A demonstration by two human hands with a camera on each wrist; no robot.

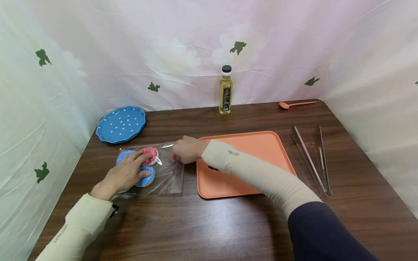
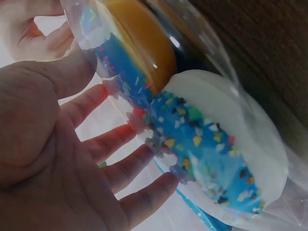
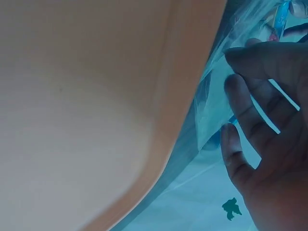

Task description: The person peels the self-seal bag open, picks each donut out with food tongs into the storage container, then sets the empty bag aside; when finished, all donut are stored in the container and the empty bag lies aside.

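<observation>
A clear plastic bag point(image 1: 170, 183) lies on the left part of the table with several toy donuts inside. Among them are a pink-iced donut point(image 1: 150, 154), a blue-iced donut point(image 1: 146, 177) and another blue one point(image 1: 124, 155) farther left. My left hand point(image 1: 125, 172) rests over the donuts, fingers spread and touching them through the film. In the left wrist view, its fingertips meet the sprinkled side of a blue and white donut point(image 2: 226, 144). At the bag's right end, my right hand point(image 1: 186, 149) pinches the plastic with curled fingers.
An orange tray point(image 1: 241, 186) sits right of the bag, under my right forearm. Metal tongs point(image 1: 310, 159) lie beyond it. Blue dotted plates point(image 1: 121, 124) stand back left, an oil bottle point(image 1: 225, 90) at the back, an orange spoon point(image 1: 298, 104) back right.
</observation>
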